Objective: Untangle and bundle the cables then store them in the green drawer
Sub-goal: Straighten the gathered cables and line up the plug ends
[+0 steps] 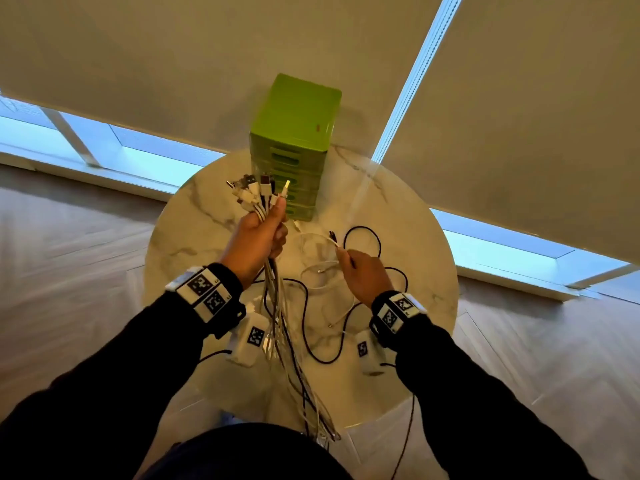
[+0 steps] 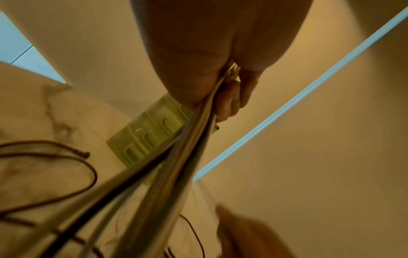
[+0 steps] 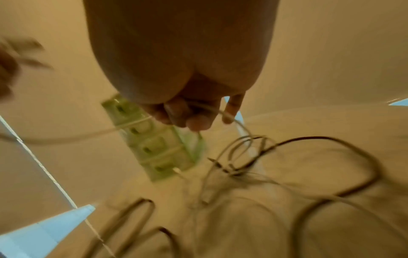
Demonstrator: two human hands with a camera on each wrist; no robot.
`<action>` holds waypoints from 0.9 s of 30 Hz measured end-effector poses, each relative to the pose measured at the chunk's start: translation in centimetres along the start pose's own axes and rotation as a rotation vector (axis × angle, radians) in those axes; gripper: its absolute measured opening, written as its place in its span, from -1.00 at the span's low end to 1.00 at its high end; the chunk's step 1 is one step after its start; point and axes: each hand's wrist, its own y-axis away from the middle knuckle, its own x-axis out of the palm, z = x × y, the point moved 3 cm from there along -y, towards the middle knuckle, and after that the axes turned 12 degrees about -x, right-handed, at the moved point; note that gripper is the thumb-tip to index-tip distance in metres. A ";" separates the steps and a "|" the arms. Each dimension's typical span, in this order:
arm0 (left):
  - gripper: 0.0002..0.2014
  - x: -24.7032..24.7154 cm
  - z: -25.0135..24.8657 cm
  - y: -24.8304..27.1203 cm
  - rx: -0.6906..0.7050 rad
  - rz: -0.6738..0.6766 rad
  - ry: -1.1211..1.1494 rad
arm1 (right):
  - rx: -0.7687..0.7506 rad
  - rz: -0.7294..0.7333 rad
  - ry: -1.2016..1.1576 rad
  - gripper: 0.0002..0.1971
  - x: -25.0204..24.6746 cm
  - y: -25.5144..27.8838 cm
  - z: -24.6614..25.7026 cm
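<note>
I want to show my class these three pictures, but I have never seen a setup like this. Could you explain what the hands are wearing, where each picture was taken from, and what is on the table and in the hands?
No machine here: a person wears one camera on the head and one strapped to each wrist. The big picture looks down from the head; the two blurry ones look along each hand.

The left hand grips a bunch of cables, plugs up, tails hanging off the round marble table. The right hand pinches one white cable. Loose black cables lie on the table. At the back stands a green drawer unit, drawers closed.
</note>
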 end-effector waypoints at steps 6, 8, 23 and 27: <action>-0.59 0.8 2.8 0.3 -0.153 -0.060 0.153 | -0.222 -0.166 -0.357 -0.68 -1.3 -0.5 8.5; -0.58 1.1 2.8 0.5 -0.169 -0.044 0.182 | -0.268 -0.081 -0.359 -0.71 -0.8 -0.1 9.6; -0.65 0.5 2.6 0.2 -0.066 -0.083 0.151 | -0.429 0.190 -0.193 -0.55 0.2 1.5 7.7; -0.62 -0.9 0.5 -0.1 -0.002 -0.180 0.248 | -0.294 0.312 -0.308 -0.48 2.2 3.2 4.3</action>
